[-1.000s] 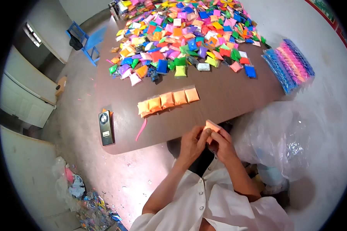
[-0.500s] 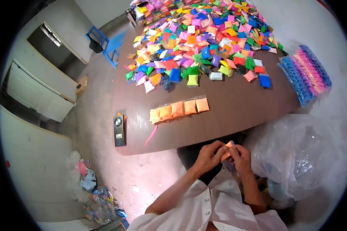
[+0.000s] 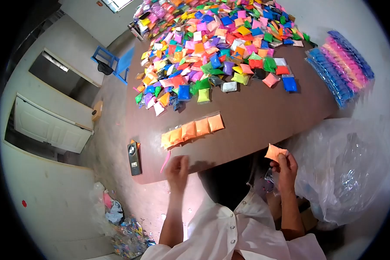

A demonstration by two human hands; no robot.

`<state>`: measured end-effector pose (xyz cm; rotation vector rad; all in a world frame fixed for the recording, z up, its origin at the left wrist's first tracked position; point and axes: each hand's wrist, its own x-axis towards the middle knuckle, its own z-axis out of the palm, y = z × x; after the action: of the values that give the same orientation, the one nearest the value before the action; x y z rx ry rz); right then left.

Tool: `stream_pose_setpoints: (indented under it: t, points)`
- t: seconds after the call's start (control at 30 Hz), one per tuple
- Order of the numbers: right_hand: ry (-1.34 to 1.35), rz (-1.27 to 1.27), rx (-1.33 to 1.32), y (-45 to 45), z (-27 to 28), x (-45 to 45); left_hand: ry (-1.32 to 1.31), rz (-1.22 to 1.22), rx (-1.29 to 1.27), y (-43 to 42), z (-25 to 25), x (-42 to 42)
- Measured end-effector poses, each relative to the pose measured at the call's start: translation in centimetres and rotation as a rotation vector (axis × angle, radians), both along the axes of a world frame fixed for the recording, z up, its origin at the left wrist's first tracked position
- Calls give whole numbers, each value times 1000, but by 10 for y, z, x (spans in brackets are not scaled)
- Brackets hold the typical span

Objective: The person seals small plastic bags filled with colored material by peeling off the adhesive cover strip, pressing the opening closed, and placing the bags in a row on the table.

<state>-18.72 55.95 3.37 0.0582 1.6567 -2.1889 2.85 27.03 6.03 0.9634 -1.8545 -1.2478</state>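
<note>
An orange packet (image 3: pixel 274 152) is pinched between the thumb and fingers of my right hand (image 3: pixel 286 167), past the table's front edge. My left hand (image 3: pixel 177 169) is blurred near the front edge of the table, just right of a thin pink strip (image 3: pixel 165 161); its fingers look curled, and whether they hold anything is not visible. Beyond it, a row of several orange packets (image 3: pixel 189 130) lies side by side on the brown table (image 3: pixel 247 117).
Many coloured packets (image 3: pixel 212 52) cover the far part of the table. Bundled blue and pink packs (image 3: pixel 340 67) lie at the right edge. A black device (image 3: pixel 134 158) is at the front left corner. Clear plastic bags (image 3: pixel 342 169) hang at the right; a blue chair (image 3: pixel 117 63) stands behind.
My hands have come apart. The left one has moved left towards the pink strip, while the right one has kept the orange packet and moved slightly right and up.
</note>
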Motion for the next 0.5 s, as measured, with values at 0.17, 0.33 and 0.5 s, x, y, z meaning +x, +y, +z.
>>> stream_pose_setpoints:
  t: [0.17, 0.33, 0.5]
  points:
    - [-72, 63, -16, -17, -7, 0, -566, 290, -748, -49, -2, 48]
    - [-114, 107, 7, -27, -11, 0, -652, 210, -502, -68, -22, 70]
    - [-134, 74, -16, -37, -16, 1, -711, 186, -685, -62, -23, 64]
